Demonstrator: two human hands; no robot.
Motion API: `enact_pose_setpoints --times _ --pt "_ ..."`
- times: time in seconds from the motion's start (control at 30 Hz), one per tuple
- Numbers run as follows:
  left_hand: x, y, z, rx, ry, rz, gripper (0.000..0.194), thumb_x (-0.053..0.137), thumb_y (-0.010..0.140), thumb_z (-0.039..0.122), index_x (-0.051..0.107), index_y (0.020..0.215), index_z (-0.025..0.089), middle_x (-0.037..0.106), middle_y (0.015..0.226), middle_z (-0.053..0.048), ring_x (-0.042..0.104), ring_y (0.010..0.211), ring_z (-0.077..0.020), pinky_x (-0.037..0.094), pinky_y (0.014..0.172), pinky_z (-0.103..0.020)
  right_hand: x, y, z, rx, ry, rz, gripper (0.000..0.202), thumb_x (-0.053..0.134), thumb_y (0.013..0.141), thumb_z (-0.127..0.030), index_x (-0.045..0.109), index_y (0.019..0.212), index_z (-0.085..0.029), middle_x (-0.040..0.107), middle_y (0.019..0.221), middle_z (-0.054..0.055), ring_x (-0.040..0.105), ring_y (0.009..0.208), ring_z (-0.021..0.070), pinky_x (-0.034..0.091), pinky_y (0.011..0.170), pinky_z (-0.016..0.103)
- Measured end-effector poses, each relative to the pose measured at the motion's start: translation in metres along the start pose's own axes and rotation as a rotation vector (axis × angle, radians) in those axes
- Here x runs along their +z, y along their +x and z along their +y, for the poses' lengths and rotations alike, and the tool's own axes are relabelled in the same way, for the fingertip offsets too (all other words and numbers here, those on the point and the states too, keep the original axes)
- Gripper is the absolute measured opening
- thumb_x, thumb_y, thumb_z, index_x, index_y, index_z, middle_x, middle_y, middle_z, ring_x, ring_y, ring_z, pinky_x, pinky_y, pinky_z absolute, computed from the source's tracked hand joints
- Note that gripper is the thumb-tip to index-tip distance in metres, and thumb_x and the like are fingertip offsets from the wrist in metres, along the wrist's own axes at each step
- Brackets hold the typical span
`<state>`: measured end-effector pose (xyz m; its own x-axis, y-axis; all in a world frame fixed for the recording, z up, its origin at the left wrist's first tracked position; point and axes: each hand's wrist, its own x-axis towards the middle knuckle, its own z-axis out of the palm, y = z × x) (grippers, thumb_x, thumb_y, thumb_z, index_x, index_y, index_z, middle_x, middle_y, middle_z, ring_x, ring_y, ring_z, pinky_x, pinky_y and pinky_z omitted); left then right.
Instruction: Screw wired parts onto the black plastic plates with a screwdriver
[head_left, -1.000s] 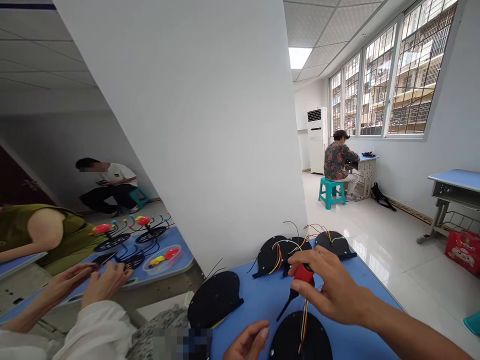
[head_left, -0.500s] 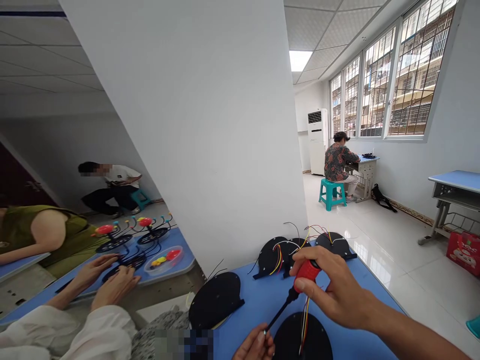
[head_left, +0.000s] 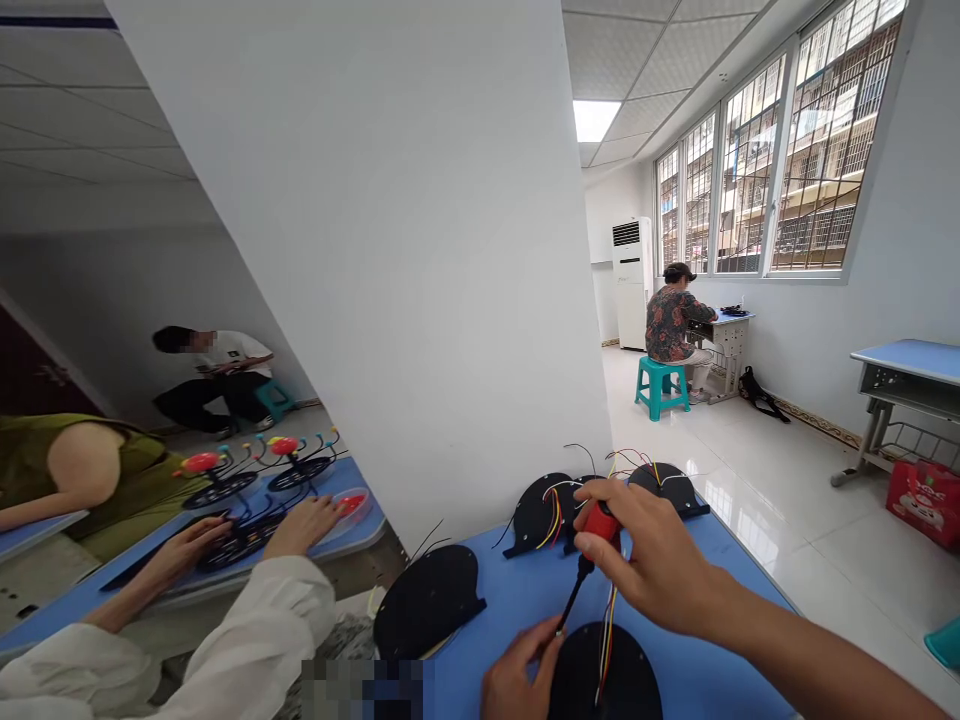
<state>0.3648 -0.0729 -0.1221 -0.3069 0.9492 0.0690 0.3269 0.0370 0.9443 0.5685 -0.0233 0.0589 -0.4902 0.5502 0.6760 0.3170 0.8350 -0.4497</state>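
Note:
My right hand (head_left: 649,555) is closed around the red handle of a screwdriver (head_left: 574,600), whose dark shaft slants down to the left. The screwdriver's tip meets the upper left rim of a round black plate (head_left: 611,680) on the blue table. At that tip, the thumb and finger of my left hand (head_left: 521,675) pinch a tiny shiny piece, which looks like a screw (head_left: 560,631). White, yellow and red wires (head_left: 606,645) rise from the middle of this plate. The plate's lower part is cut off by the picture's bottom edge.
Another black plate (head_left: 429,603) lies left of my hands. More wired plates (head_left: 541,512) stand near the white pillar (head_left: 450,300). At left, a co-worker's hands (head_left: 304,525) work among black assemblies with red balls (head_left: 202,463), beside a clear tub (head_left: 367,512).
My left hand has moved up and right, to the plate's rim. The screwdriver has shifted with it and stands steeper. A co-worker's hand has reached to the clear tub.

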Motion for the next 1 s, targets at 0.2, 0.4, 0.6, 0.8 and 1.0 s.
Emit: enact_pose_setpoints --times 0.2,0.4,0.6,0.8,1.0 --pt "0.025 0.013 0.017 0.185 0.313 -0.046 0.029 0.052 0.076 0.023 0.078 0.088 0.022 0.079 0.096 -0.009 0.072 0.094 -0.0277 0.058 0.090 -0.043 0.019 0.003 0.005 -0.117 -0.150 -0.139 0.021 0.054 0.096 -0.021 0.051 0.117 -0.020 0.073 0.097 0.005 0.069 0.080 0.0212 0.045 0.074 0.034" --pt "0.029 0.016 0.008 0.170 0.394 -0.149 0.032 0.046 0.078 0.016 0.076 0.089 0.021 0.076 0.100 -0.009 0.068 0.101 -0.0259 0.052 0.093 -0.041 0.033 0.007 0.008 -0.123 -0.291 -0.241 0.024 0.061 0.094 -0.026 0.052 0.115 -0.019 0.074 0.088 0.002 0.069 0.076 0.0205 0.043 0.070 0.032" --pt "0.027 0.016 -0.011 0.118 0.336 -0.180 0.035 0.044 0.085 0.028 0.075 0.097 0.017 0.077 0.101 -0.011 0.071 0.099 -0.0257 0.054 0.092 -0.037 0.043 0.017 0.008 -0.153 -0.401 -0.277 0.027 0.063 0.094 -0.031 0.056 0.115 -0.016 0.073 0.088 0.003 0.068 0.073 0.0196 0.042 0.067 0.031" --pt "0.023 0.018 -0.033 0.101 0.282 -0.176 0.039 0.046 0.085 0.035 0.073 0.107 0.017 0.076 0.109 -0.012 0.069 0.105 -0.0274 0.054 0.097 -0.039 0.044 0.025 0.006 -0.184 -0.478 -0.307 0.025 0.056 0.095 -0.038 0.062 0.097 -0.014 0.070 0.073 0.005 0.062 0.062 0.0207 0.039 0.065 0.034" --pt "0.032 0.008 -0.057 0.136 0.253 -0.034 0.048 0.050 0.081 0.044 0.070 0.110 0.012 0.075 0.109 -0.016 0.068 0.108 -0.0310 0.053 0.099 -0.043 0.038 0.027 0.002 -0.366 -0.369 -0.363 0.031 0.059 0.092 -0.026 0.056 0.120 -0.013 0.072 0.086 0.003 0.061 0.078 0.0187 0.038 0.074 0.032"
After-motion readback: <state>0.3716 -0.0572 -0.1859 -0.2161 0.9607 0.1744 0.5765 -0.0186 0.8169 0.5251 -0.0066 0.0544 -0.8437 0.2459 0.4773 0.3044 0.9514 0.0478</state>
